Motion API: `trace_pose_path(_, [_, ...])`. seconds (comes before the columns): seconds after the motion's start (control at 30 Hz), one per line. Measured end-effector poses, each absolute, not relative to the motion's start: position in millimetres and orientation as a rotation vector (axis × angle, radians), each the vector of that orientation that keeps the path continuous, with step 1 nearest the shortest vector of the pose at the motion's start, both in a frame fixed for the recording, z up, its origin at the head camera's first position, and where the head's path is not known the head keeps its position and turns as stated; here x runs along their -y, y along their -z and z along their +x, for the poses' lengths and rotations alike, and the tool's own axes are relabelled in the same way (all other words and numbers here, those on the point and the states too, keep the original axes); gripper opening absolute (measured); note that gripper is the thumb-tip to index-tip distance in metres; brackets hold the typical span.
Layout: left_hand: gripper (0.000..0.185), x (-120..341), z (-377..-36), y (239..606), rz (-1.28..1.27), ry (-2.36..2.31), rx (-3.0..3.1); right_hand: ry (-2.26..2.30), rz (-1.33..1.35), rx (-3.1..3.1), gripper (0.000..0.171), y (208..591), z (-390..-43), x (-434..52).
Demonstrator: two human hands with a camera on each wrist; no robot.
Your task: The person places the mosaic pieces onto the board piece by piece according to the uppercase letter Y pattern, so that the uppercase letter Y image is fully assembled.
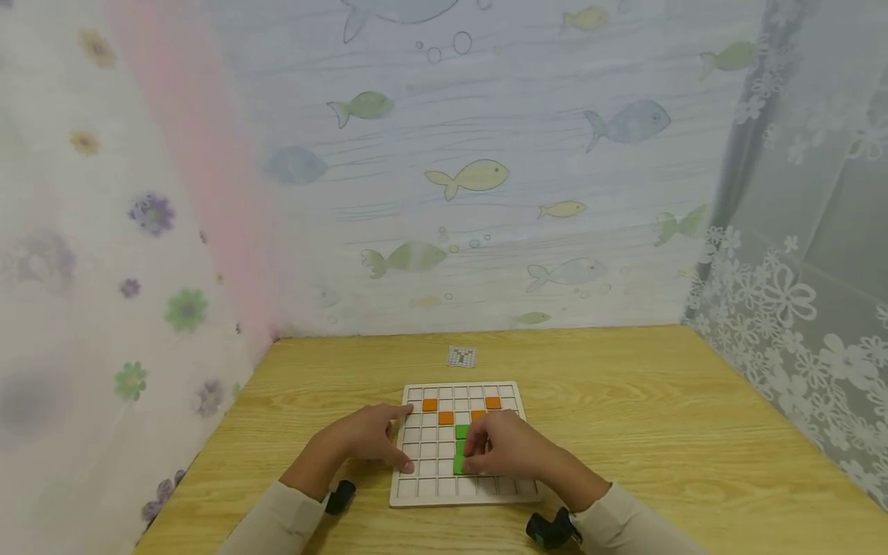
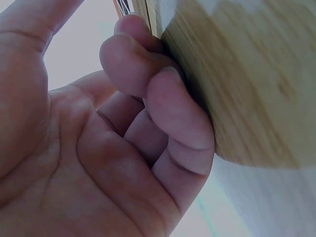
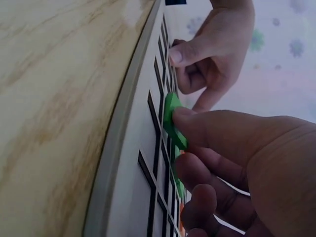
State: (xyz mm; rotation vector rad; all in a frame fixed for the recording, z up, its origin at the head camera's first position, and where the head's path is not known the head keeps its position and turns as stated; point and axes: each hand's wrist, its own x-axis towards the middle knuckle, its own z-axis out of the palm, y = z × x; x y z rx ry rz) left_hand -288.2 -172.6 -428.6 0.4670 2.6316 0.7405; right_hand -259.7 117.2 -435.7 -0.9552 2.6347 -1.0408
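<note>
Green tile pinched over a white grid board

The green tile (image 1: 460, 463) sits in the lower middle of the grid board (image 1: 444, 489), tilted up at one edge, pinched between thumb and fingers (image 3: 207, 129) of the right hand (image 1: 509, 449). Another green tile (image 1: 462, 432) lies just above it, with four orange tiles (image 1: 430, 405) nearer the far edge. The left hand (image 1: 371, 439) rests on the board's left edge, fingers loosely curled, holding nothing. The board lies on the wooden worktop (image 1: 659, 416); a small pattern card (image 1: 462, 356) lies beyond it.

Left hand (image 2: 98, 148) fingers (image 2: 168, 108) curled, knuckles against wooden table (image 2: 247, 74).
</note>
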Motion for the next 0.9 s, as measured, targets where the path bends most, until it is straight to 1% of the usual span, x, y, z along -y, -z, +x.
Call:
trace_pose_path(0.2, [0.106,172.1,-287.7,428.0,0.461,-0.73,-2.635,1.068,-0.952,-2.624,0.017,438.0,-258.9,-115.9])
trace_pose_path(0.5, [0.106,171.1,-285.4,426.3,0.443,-0.719,-2.643,1.082,-0.978,-2.603,0.011,430.5,-256.7,-119.4])
trace_pose_path(0.9, [0.105,171.3,-285.5,426.0,0.445,-0.743,-2.634,1.049,-0.957,-2.643,0.012,431.5,-258.3,-119.4])
